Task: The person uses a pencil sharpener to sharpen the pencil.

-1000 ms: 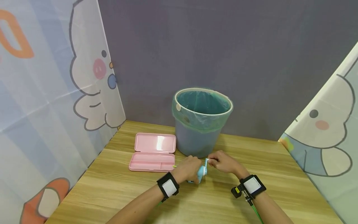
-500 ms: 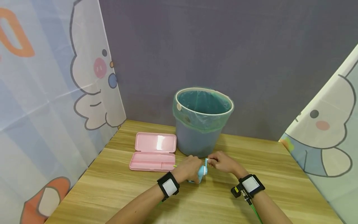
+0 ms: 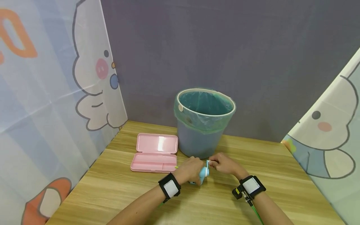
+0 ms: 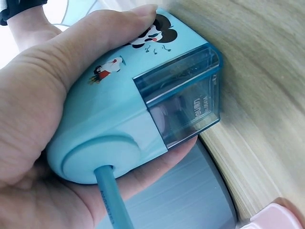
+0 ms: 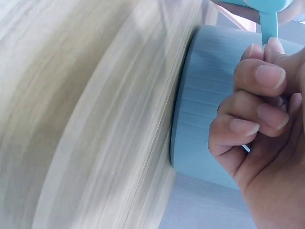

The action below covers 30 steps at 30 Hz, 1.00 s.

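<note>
My left hand (image 3: 192,168) grips a light blue crank pencil sharpener (image 4: 107,112) printed with small cartoon figures; its thumb lies along the top and fingers wrap underneath. A see-through shavings drawer (image 4: 183,98) forms one side of the sharpener. From the round front hole sticks a pencil (image 4: 113,198), bluish in the left wrist view; its far end looks yellow-green in the head view. My right hand (image 3: 225,163), fingers curled, pinches the end of the light blue crank arm (image 5: 269,26) on the sharpener's other end. The pencil's tip is hidden inside.
Behind the hands stands a blue-grey bin (image 3: 195,142) with a green plastic liner. An open pink pencil case (image 3: 156,143) lies left of it on the wooden table (image 3: 112,184). A dark curtain (image 3: 225,47) closes off the back, and printed cloths hang at both sides.
The head view has shifted very slightly. Both hands stay in the same place on the sharpener and its crank.
</note>
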### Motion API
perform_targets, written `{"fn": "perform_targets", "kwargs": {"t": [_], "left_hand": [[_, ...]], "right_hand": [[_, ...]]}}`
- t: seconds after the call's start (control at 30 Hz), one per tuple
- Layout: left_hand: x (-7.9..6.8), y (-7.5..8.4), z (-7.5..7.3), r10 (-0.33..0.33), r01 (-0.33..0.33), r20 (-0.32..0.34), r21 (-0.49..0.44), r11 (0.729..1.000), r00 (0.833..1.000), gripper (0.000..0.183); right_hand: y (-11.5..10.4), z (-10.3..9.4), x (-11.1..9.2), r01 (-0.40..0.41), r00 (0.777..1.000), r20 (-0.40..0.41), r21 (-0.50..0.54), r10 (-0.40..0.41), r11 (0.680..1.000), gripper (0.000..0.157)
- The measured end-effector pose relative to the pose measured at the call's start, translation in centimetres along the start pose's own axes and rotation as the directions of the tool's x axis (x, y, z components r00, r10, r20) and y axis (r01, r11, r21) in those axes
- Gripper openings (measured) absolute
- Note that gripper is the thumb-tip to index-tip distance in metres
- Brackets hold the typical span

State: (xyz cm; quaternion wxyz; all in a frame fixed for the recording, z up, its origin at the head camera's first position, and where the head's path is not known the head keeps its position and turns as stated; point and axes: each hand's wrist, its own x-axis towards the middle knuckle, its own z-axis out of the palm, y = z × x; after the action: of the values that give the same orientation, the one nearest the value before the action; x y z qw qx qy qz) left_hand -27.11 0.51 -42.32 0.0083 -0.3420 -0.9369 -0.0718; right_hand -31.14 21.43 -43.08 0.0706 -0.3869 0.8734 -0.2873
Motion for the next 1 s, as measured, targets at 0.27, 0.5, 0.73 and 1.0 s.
{"fn": "perform_targets", "kwargs": {"t": [0.27,0.5,0.73,1.0], "left_hand": [[0.1,0.0,-0.2,0.002,-0.002,-0.023,0.010,1.000,1.000,0.038],[0.2,0.1,0.0,-0.007,0.007,0.000,0.014,1.000,1.000,0.040],[0.2,0.0,-0.1,-0.017,0.017,-0.006,0.006,1.000,1.000,0.039],[0.0,0.0,0.4,-0.014,0.013,-0.007,-0.014,1.000,1.000,0.039]], "right_hand": [[0.3,0.3,0.2,-0.009,1.000,-0.017,-0.038,0.008,0.999,0.040],[0.5,0.5,0.1,-0.024,1.000,0.001,-0.031,0.024,0.999,0.039],[0.6,0.8,0.2,-0.009,1.000,-0.019,-0.059,0.008,0.998,0.038],[0.8,1.6,0.0,-0.034,0.999,-0.014,-0.046,0.033,0.998,0.038]]}}
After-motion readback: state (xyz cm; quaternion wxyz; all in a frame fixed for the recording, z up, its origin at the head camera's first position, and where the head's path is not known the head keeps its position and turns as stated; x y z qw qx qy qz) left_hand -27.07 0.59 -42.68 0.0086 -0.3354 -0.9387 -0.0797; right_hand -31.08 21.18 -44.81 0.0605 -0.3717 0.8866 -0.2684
